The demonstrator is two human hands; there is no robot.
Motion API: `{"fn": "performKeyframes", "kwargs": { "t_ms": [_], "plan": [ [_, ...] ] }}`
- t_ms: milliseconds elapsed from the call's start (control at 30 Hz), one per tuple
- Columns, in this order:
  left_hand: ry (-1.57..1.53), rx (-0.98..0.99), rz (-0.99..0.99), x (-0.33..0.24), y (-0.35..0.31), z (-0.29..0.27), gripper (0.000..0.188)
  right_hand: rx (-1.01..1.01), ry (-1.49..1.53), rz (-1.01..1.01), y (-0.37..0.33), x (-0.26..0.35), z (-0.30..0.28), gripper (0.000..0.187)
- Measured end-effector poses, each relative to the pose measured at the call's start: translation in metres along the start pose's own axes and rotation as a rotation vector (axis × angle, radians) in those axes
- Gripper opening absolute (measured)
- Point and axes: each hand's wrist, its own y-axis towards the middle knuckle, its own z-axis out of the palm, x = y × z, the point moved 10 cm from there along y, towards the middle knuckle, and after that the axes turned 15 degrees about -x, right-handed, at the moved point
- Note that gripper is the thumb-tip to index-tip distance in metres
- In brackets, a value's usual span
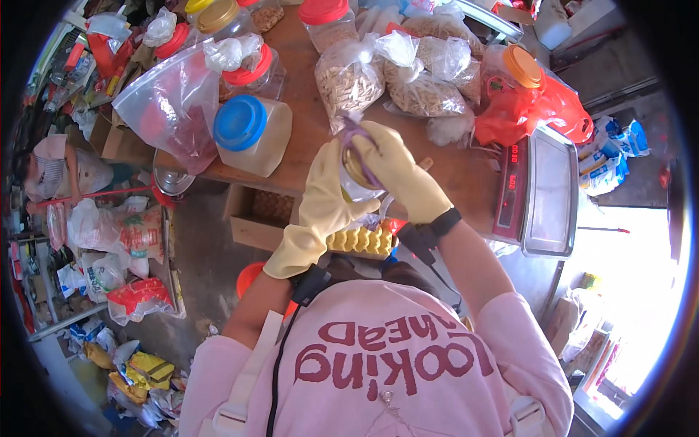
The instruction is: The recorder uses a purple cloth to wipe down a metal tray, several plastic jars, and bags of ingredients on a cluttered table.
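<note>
Both my hands wear pale yellow rubber gloves and meet in front of my chest, over the table's near edge. My left hand (320,186) is closed round the side of a small round container (355,169) with a gold-coloured rim and a pale lower part. Over its top, the fingers of my right hand (399,167) are bent against a thin purple strip (370,173) that curves along the rim. The gloves hide much of the container, so its exact kind does not show. Just beyond my fingertips lies a clear bag of pale, stick-shaped dried pieces (349,80).
A blue-lidded jar (251,135) stands left on the brown table (306,109). Several filled bags (429,91) and a red bag (535,116) lie farther back. A scale (546,193) sits at right. Below are a cardboard box (255,233) and yellow egg trays (360,242). Another person (54,171) is far left.
</note>
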Motion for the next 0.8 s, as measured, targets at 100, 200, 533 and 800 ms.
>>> {"fn": "performKeyframes", "kwargs": {
  "t_ms": [100, 200, 533, 800],
  "plan": [
    [-0.021, -0.078, 0.010, 0.009, 0.005, 0.001, 0.145, -0.016, 0.151, 0.311, -0.004, -0.034, -0.017, 0.037],
    [0.021, -0.027, 0.041, 0.011, 0.010, 0.012, 0.141, -0.050, 0.278, 0.433, -0.015, -0.047, -0.026, 0.044],
    [0.130, -0.028, 0.346, -0.017, 0.026, -0.001, 0.110, -0.070, -0.121, -0.616, -0.031, 0.084, -0.022, 0.030],
    [0.191, -0.127, 0.510, -0.030, 0.019, -0.013, 0.118, 0.107, -0.088, 0.186, 0.021, -0.019, -0.001, 0.046]
  ]
}}
